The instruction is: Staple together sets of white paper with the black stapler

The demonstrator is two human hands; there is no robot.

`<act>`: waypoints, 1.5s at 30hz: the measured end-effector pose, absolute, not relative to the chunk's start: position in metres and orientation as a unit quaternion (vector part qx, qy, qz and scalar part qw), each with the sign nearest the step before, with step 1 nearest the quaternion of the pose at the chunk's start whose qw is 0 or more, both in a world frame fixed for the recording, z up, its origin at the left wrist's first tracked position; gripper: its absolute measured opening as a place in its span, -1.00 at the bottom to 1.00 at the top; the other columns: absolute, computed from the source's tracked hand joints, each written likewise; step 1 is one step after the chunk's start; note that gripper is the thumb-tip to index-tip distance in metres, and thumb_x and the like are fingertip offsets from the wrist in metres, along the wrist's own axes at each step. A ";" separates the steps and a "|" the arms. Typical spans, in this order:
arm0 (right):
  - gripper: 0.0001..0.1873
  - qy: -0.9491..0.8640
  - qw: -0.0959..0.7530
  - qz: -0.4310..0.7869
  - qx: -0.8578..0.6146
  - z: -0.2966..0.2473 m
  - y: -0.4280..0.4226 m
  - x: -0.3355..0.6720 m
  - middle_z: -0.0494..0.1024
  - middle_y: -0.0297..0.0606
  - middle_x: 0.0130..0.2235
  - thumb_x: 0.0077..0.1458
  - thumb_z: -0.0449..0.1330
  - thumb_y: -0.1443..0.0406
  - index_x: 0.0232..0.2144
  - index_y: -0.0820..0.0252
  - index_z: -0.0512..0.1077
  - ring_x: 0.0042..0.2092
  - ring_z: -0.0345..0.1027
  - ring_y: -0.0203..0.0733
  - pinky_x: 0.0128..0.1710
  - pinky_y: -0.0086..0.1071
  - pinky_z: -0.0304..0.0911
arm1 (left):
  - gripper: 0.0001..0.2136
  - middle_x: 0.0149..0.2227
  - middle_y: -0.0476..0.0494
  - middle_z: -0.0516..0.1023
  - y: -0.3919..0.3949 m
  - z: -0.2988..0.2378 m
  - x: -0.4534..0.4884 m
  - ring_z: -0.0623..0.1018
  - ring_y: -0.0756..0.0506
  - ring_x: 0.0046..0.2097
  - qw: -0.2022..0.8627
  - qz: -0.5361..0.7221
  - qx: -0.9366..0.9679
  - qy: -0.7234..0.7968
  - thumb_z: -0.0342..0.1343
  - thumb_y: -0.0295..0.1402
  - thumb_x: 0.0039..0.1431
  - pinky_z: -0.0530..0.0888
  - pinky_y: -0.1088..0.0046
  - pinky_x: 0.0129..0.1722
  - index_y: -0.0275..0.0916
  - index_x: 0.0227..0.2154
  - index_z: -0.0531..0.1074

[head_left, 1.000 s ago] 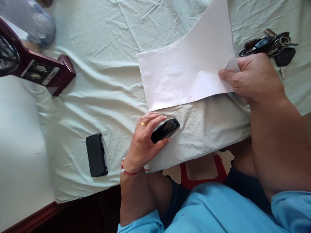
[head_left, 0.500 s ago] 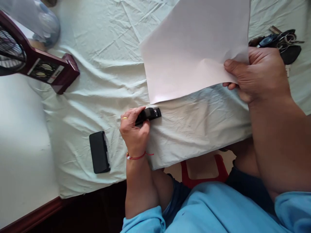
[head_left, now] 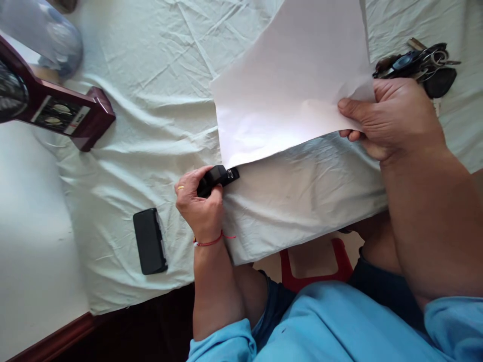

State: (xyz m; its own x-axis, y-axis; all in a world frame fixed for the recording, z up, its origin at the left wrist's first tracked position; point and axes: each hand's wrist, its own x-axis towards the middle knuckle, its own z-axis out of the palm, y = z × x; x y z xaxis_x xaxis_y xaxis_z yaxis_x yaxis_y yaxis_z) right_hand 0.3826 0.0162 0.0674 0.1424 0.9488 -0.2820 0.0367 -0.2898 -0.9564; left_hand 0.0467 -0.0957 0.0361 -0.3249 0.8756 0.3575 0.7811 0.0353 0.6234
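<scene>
My left hand (head_left: 199, 196) is wrapped round a black stapler (head_left: 219, 177), whose front end points right. In my right hand (head_left: 396, 115) is white paper (head_left: 290, 90), pinched at its near right corner with the thumb on top. The paper slants up and away, and its far end runs out of view. Its near left corner is right by the stapler's front end; whether it lies between the jaws I cannot tell. Whether the paper is one sheet or more does not show.
A black phone-like case (head_left: 150, 241) lies left of my left hand. A bunch of keys (head_left: 430, 65) lies beyond my right hand. At the far left are a dark red racket-shaped object (head_left: 71, 113) and a clear plastic container (head_left: 62, 37). Wrinkled pale cloth (head_left: 162, 120) covers the table.
The paper's near left corner has come down to the stapler's front end, closing the small gap. The whole view has shifted slightly, so things on the table appear further left.
</scene>
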 end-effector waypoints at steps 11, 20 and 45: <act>-0.88 -0.443 0.392 0.498 -0.634 0.077 0.013 0.387 0.49 -0.28 -0.37 0.14 0.31 0.29 -0.32 0.26 0.51 -0.62 0.27 -0.48 -0.78 -0.62 0.13 | -0.62 -0.04 -0.16 0.76 -0.096 0.035 0.044 0.70 -0.33 0.11 0.026 0.376 0.589 0.715 0.29 -0.52 0.09 0.62 -0.09 0.26 -0.03 -0.06 0.75; -0.84 -0.461 0.378 0.486 -0.639 0.077 0.013 0.389 0.52 -0.26 -0.33 0.14 0.32 0.24 -0.26 0.22 0.55 -0.63 0.29 -0.47 -0.78 -0.61 0.13 | -0.88 -0.09 -0.16 0.77 -0.096 0.043 0.051 0.70 -0.28 0.15 0.080 0.466 0.549 0.689 0.38 -0.32 0.32 0.57 -0.01 0.37 -0.04 -0.15 0.80; -0.95 -0.430 0.501 0.446 -0.604 0.085 0.014 0.374 0.55 -0.41 -0.30 0.10 0.32 0.36 -0.32 0.18 0.56 -0.42 0.35 -0.52 -0.46 -0.60 0.31 | -0.71 -0.06 -0.20 0.83 -0.105 0.051 0.070 0.74 -0.16 0.01 0.343 0.509 0.529 0.586 0.32 -0.02 0.52 0.64 0.36 -0.06 -0.07 -0.11 0.84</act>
